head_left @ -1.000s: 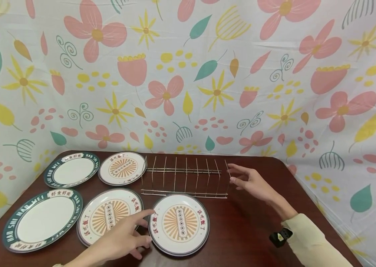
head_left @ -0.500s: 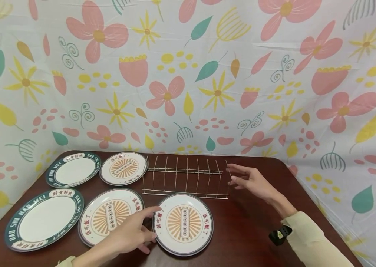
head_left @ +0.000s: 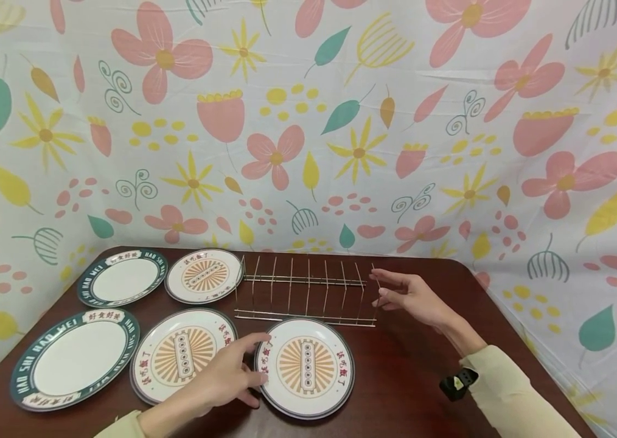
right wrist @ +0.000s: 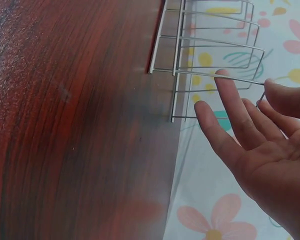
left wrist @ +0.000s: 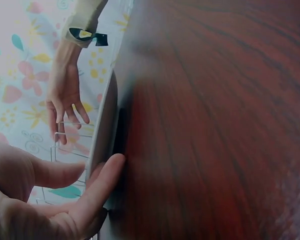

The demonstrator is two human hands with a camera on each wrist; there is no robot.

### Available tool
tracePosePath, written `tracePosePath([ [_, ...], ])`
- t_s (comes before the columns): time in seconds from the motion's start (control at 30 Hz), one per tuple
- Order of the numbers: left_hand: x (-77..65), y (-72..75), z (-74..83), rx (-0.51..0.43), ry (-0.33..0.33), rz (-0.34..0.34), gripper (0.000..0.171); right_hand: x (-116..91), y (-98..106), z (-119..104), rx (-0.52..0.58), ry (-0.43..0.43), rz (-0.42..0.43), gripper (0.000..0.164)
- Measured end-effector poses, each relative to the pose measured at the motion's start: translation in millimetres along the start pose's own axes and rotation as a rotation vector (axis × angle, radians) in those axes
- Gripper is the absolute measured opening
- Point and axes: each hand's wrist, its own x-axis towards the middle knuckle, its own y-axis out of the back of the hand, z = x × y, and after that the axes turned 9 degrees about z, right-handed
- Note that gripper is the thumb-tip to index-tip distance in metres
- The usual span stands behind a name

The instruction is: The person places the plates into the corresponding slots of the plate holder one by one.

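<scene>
My left hand (head_left: 232, 374) is at the left rim of the front white plate (head_left: 306, 368), printed with an orange sunburst and red characters. In the left wrist view, my thumb lies on the upper side of the plate's rim (left wrist: 107, 107) and a finger at its underside. My right hand (head_left: 417, 301) is at the right end of a wire plate rack (head_left: 307, 292). The right wrist view shows my fingers loosely spread and mostly straight, with the thumb at a corner of the rack's wire (right wrist: 258, 50). The front plate hides a little of the rack's near base.
Left of my left hand lie a second sunburst plate (head_left: 155, 359) and a green-rimmed plate (head_left: 75, 359). Behind them are another sunburst plate (head_left: 204, 277) and another green-rimmed plate (head_left: 122, 278). The brown table (head_left: 407, 377) meets a floral cloth (head_left: 308, 121) at the back.
My left hand and the front plate have shifted slightly right together, and the hand has come further over the rim. My right hand has stayed at the rack's end.
</scene>
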Motion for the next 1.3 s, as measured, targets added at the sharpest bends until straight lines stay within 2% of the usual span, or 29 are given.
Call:
tracePosePath([
  [0.2, 6.2, -0.9, 0.6, -0.050, 0.011, 0.003, 0.074, -1, 0, -2, -0.003, -0.006, -0.004, 0.057],
  [0.37, 10.2, 0.6, 1.4, -0.081, 0.030, -0.027, 0.073, -1, -1, -2, -0.010, -0.011, -0.004, 0.057],
  [0.57, 11.1, -1.1, 4.6, -0.062, 0.038, -0.032, 0.077, -2, -2, 0, -0.003, -0.011, -0.003, 0.057],
  [0.77, 10.7, 0.6, 10.9, -0.041, -0.007, -0.049, 0.078, -2, -2, -1, -0.007, -0.012, 0.004, 0.055],
  [0.87, 10.1, 2.9, 13.6, -0.030, -0.008, -0.053, 0.082, -1, -1, -2, -0.009, -0.009, 0.004, 0.055],
  [1.13, 4.0, 7.3, 18.6, -0.187, 0.037, -0.097, 0.090, 1, -2, -1, 0.018, -0.024, -0.003, 0.057],
  [1.3, -0.1, 12.4, 25.5, -0.208, 0.032, -0.130, 0.089, 1, -2, -1, 0.027, -0.036, 0.001, 0.057],
])
